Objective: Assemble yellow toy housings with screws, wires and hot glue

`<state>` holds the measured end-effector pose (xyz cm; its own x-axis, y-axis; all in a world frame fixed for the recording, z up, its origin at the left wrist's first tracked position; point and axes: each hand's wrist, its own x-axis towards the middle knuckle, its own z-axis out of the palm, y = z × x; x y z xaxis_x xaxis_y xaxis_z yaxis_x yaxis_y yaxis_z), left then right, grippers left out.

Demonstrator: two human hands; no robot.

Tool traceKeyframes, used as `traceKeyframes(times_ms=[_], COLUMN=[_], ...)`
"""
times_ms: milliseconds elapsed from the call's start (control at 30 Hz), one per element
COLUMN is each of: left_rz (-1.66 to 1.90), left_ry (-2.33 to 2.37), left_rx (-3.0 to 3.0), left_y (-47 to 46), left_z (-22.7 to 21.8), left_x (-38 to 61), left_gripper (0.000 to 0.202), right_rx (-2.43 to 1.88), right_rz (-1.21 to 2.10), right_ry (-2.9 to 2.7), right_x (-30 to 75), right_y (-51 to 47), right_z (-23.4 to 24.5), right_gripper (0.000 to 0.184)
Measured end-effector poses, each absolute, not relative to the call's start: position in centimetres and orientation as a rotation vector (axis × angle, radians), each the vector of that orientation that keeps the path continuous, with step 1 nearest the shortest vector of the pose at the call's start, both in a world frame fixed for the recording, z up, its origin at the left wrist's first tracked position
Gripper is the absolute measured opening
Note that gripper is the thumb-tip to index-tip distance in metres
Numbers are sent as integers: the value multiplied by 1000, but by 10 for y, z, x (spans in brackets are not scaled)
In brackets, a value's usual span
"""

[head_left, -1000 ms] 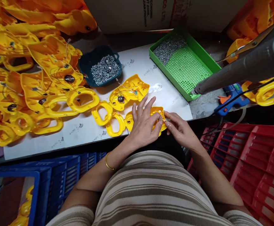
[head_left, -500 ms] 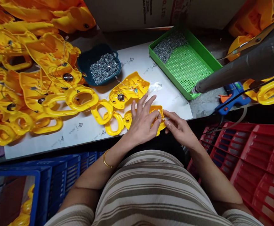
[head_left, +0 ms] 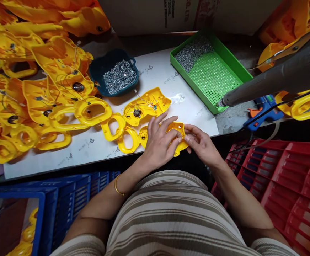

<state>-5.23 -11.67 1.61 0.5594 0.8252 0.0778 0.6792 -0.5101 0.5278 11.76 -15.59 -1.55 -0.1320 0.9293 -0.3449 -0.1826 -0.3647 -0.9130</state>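
A yellow plastic shell half (head_left: 180, 127) with a looped handle lies at the table's front edge, partly covered by my hands. My right hand (head_left: 202, 145) grips its right end between thumb and fingers. Over the shell's middle, my left hand (head_left: 159, 144) has thumb and index finger pinched close to that end, the other fingers stretched forward. Whatever is in this pinch is too small or hidden to make out. Just beyond lies a second yellow shell half (head_left: 161, 103), inside up, with a round metal speaker (head_left: 137, 112), thin wires and a small green circuit board (head_left: 155, 107).
A dark teal basket (head_left: 97, 76) of small metal screws and a green perforated tray (head_left: 224, 74) with more screws stand behind. Yellow shells (head_left: 64, 71) pile up at left. A grey tool arm (head_left: 272, 78) overhangs a blue glue gun (head_left: 264, 112). Blue (head_left: 48, 199) and red crates (head_left: 283, 170) flank me.
The farther shell half has shifted slightly toward me. Both hands stay at the near shell, moving only a little, with the left thumb and index finger still pinched at its right end.
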Motion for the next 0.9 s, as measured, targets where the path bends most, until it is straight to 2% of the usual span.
traceKeyframes(times_ms=[233, 400, 600, 900], left_rz=[484, 414, 346, 339], left_ry=[1081, 962, 712, 670], left_rx=[2475, 2574, 2628, 2681], left_y=[-96, -76, -58, -50], left_z=[17, 22, 21, 5], left_x=[-64, -65, -62, -58], left_gripper=[21, 38, 27, 32], right_rx=[-1294, -1320, -1281, -1295], right_rz=[1689, 1697, 1740, 1743], right_ry=[-1050, -1139, -1151, -1180], right_x=[123, 129, 132, 134], right_y=[-151, -147, -145, -137], right_z=[-12, -12, -13, -16], right_gripper=[54, 53, 51, 50])
